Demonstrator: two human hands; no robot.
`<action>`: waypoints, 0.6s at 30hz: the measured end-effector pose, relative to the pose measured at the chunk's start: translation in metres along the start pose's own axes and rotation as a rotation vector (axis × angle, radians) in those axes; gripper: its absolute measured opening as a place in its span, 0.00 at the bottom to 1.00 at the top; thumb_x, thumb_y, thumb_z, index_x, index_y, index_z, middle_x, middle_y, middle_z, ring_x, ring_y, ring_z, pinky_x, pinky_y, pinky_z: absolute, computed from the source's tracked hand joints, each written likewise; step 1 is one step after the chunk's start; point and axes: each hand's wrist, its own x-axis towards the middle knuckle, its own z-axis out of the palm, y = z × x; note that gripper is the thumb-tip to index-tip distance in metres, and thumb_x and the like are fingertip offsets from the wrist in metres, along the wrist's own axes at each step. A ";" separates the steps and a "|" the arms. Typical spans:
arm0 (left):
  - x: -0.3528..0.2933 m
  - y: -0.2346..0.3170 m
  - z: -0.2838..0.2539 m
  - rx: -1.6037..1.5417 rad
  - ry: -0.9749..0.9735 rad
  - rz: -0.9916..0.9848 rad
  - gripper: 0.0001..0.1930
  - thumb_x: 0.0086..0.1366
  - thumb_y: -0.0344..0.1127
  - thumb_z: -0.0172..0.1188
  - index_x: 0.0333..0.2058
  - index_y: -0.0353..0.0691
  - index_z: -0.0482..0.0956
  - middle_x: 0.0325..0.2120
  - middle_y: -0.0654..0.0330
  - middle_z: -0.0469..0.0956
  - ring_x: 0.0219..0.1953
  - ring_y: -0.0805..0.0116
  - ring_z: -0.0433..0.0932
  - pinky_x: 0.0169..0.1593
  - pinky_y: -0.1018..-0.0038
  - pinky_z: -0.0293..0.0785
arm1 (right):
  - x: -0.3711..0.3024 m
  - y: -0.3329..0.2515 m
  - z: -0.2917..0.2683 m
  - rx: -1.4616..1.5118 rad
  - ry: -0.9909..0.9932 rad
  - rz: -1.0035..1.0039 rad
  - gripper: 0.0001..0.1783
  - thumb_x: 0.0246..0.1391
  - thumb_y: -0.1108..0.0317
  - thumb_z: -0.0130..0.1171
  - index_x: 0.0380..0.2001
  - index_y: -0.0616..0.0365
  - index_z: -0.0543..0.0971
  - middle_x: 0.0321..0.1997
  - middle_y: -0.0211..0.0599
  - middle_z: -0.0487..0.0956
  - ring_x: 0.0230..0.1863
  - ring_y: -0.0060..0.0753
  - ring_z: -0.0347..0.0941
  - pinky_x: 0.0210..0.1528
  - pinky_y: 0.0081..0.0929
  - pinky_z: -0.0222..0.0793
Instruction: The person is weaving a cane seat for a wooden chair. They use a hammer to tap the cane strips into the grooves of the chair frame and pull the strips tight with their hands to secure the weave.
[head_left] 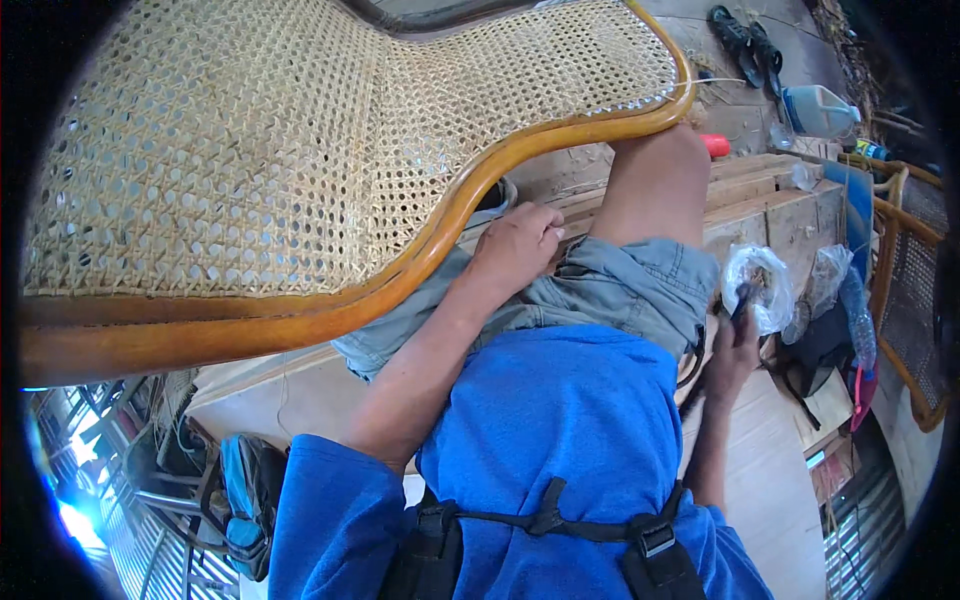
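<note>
Left hand (517, 243) curled against cane chair frame (470, 200), grip unclear; right hand (737, 340) grasping dark tool (743, 297).

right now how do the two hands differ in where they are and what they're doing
The left hand rests on the lap just under the curved wooden frame of the cane-woven panel, fingers curled; whether it holds anything is unclear. The right hand is lower, out at the person's side, reaching into a clear plastic bag on the wooden boards. Both are bare.
</note>
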 end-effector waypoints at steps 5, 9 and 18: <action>0.003 0.000 0.000 -0.011 -0.062 -0.050 0.11 0.59 0.37 0.53 0.36 0.38 0.76 0.34 0.50 0.76 0.39 0.50 0.75 0.42 0.61 0.71 | 0.063 -0.122 -0.021 0.393 -0.564 0.120 0.29 0.48 0.67 0.57 0.54 0.62 0.66 0.30 0.29 0.72 0.27 0.19 0.68 0.27 0.17 0.64; 0.006 -0.008 0.002 -0.014 -0.036 -0.041 0.12 0.59 0.37 0.53 0.36 0.36 0.76 0.33 0.48 0.76 0.38 0.49 0.75 0.43 0.61 0.71 | 0.089 -0.140 0.021 0.042 -0.808 0.115 0.17 0.50 0.62 0.55 0.41 0.61 0.74 0.21 0.30 0.70 0.22 0.19 0.67 0.24 0.20 0.62; 0.007 -0.002 -0.002 -0.012 -0.097 -0.110 0.13 0.59 0.37 0.52 0.37 0.35 0.77 0.34 0.46 0.76 0.40 0.48 0.75 0.45 0.60 0.70 | 0.126 -0.151 0.079 0.065 -0.947 0.099 0.14 0.60 0.60 0.45 0.31 0.61 0.70 0.15 0.27 0.65 0.14 0.20 0.62 0.17 0.21 0.58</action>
